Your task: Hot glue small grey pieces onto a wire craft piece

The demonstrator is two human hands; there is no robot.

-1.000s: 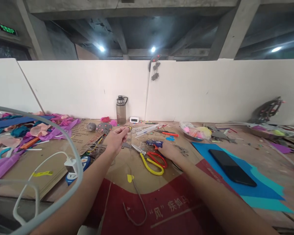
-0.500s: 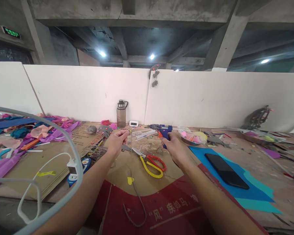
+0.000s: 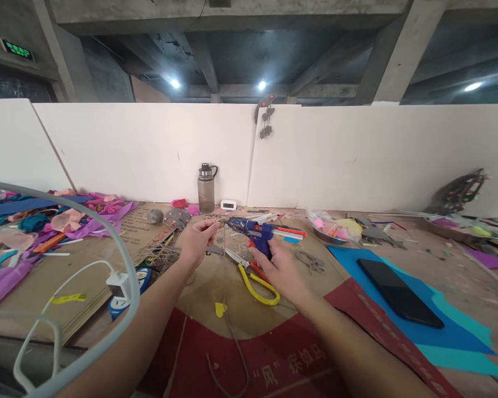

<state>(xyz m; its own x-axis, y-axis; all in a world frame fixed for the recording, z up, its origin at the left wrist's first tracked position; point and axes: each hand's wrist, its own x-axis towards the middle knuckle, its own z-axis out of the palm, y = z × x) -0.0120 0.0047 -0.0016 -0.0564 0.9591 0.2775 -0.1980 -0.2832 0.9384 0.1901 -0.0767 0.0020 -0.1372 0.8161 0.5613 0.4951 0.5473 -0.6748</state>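
"Counting up: what's R hand (image 3: pixel 280 270) got?"
"1 hot glue gun (image 3: pixel 243 225), blue, gripped by the handle, ctr of frame; its tip right at fingertips of L hand (image 3: pixel 197 237), contact unclear."
"L hand's grip?"
"Pinched on 1 sm. yellowish pc. (image 3: pixel 221 221), mostly hidden, can't ID."
"Tools below?"
"1 pr. scissors (image 3: pixel 244 277), yellow + red handles."
"Lower ctr?"
"1 yellow heart (image 3: pixel 219 309), 1 gray cord (image 3: pixel 237 344)."
"Rest, qty?"
"1 water bottle (image 3: pixel 206 193) + 1 digital clock (image 3: pixel 228 205), left of ctr; 1 smartphone (image 3: pixel 398 293), right, on blue sheet (image 3: pixel 346 257)."
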